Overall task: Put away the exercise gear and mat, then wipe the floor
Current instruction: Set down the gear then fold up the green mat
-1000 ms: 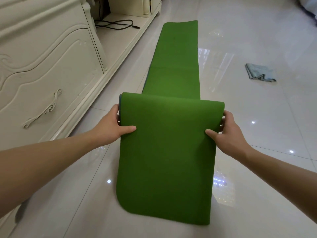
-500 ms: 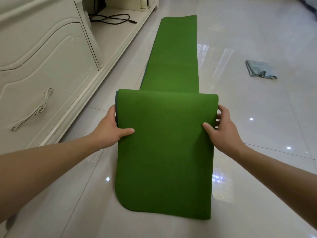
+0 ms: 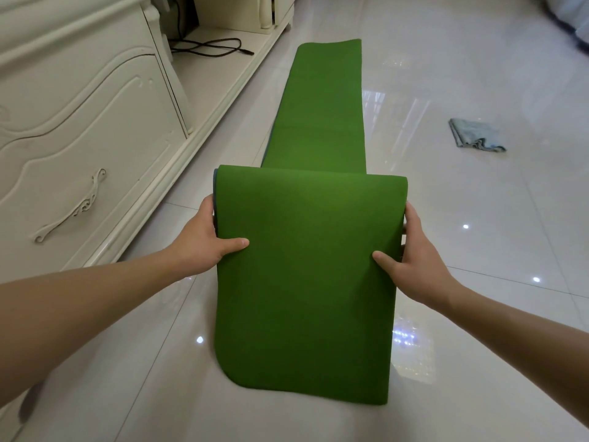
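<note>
Drooping green mat (image 3: 306,282), dark underside.

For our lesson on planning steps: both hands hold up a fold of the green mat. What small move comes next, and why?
Probably lay the fold forward onto the flat part: the left hand and right hand grip the mat, and most of it lies unrolled ahead.
</note>
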